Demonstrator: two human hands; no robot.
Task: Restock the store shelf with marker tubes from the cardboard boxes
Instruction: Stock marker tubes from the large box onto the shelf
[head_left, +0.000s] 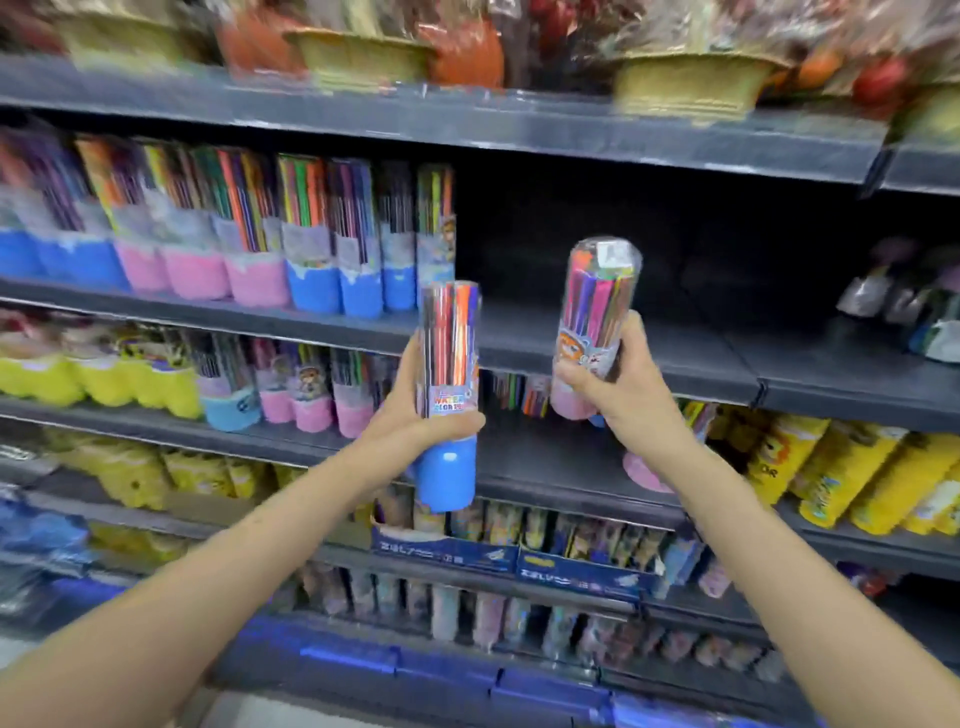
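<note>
Currently both hands up in front of the store shelf (649, 345), each w/ one marker tube. Frame is motion-blurred, esp. at the edges.

Left hand (415, 415): fingers wrapped round the blue-capped marker tube (449, 395), closed grip at the lower-mid section, approx where the label is. Tube upright, blue cap at the bottom, clear body w/ coloured markers visible inside. Held in air, in front of the shelf edge, not touching it.

Right hand (618, 384): closed round the pink-capped marker tube (597, 327), grip on the lower half. Tube tilted slightly, top leaning right, rounded clear end up, pink base just below the fingers. Cartoon print on the label. Also in air, in front of the open part of the shelf. A bit of something blue shows under the hand; can't tell what.

Two tubes near each other but apart, gap between them.

Shelf state: left part of that level holds a row of stocked marker tubes (260, 234), blue and pink bases, upright, packed side by side. Right of the row the board is bare and dark up to some small blurred items (904, 306) at far right.

Level below: yellow-based tubes (104, 379) at left, then blue/pink ones. A pink tube (647, 470) lies on its side under the right forearm, w/ yellow tubes (857, 478) lying at an angle to its right. Lower still, blue display boxes (509, 551) w/ more tubes. Top level: baskets (358, 52) w/ wrapped goods, heavily blurred.
</note>
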